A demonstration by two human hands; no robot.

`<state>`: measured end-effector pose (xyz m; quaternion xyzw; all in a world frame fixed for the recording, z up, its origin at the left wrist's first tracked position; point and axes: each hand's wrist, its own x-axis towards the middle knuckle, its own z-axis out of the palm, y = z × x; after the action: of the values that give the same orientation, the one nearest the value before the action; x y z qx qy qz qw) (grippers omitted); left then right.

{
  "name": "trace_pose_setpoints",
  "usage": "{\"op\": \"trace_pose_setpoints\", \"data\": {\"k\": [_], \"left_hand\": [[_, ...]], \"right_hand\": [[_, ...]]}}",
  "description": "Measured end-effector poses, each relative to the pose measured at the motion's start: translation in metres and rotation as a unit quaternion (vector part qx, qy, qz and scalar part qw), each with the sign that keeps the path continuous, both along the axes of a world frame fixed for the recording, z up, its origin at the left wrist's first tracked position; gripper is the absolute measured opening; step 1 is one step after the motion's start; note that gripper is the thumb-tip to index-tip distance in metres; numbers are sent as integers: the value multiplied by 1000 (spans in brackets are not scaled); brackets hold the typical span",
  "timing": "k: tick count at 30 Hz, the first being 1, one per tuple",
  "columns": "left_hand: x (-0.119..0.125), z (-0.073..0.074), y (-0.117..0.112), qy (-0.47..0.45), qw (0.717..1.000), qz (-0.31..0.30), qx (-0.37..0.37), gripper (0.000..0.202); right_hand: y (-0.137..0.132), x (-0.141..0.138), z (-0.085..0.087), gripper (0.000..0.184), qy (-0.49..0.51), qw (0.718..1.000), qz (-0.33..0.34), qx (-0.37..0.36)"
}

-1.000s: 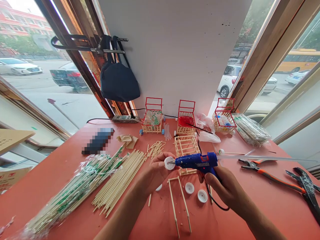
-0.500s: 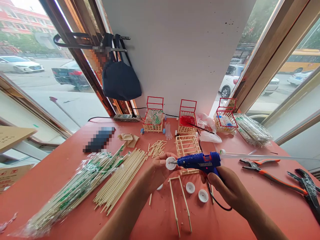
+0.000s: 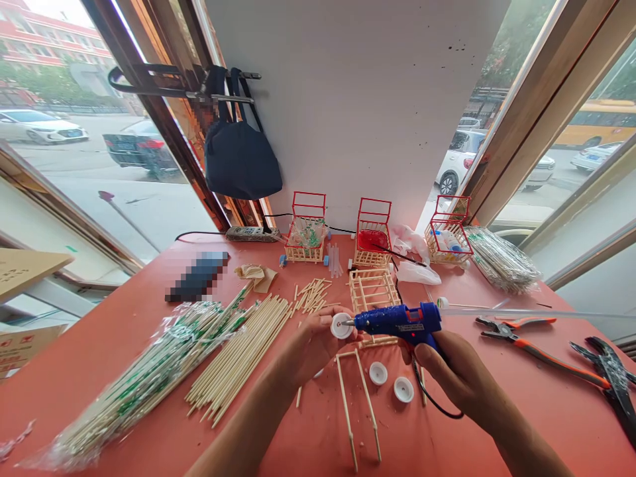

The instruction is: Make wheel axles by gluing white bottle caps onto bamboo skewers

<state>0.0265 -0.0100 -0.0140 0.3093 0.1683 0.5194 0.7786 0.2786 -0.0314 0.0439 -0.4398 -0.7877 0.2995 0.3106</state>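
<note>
I see a glue gun (image 3: 400, 319) of smooth blue plastic, with a metal tip (image 3: 350, 323). The cap (image 3: 341, 326) looks like smooth white plastic. The sticks (image 3: 241, 361) are dull wood, the bag (image 3: 243, 159) dull cloth, the wrap (image 3: 149, 371) shiny, crinkly plastic. The tabletop (image 3: 427, 444) looks smooth.

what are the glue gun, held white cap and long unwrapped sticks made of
Glue gun: seemingly semi-gloss blue plastic, from its highlights and moulded body. White cap: likely smooth plastic, given its even rim. Long sticks: matte bamboo or wood, judging by straw colour.
</note>
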Motion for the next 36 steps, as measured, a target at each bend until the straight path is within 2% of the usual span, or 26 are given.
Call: {"op": "trace_pose_setpoints", "data": {"k": [4,12,19,30,36], "left_hand": [[0,2,0,5,1000,-2,1,23],[1,4,-2,3,1000,2,-2,23],[1,5,-2,12,1000,8,-1,23],[2,2,-2,2,1000,-5,2,23],[1,3,-2,12,1000,-9,-1,24]], "right_hand": [[1,0,-1,50,1,1000,12,0],[0,0,0,55,-2,1000,-9,5],[-1,0,2,52,-4,1000,20,-15],[0,2,3,52,-15,1000,-1,0],[0,0,2,52,-4,1000,19,-9]]}}
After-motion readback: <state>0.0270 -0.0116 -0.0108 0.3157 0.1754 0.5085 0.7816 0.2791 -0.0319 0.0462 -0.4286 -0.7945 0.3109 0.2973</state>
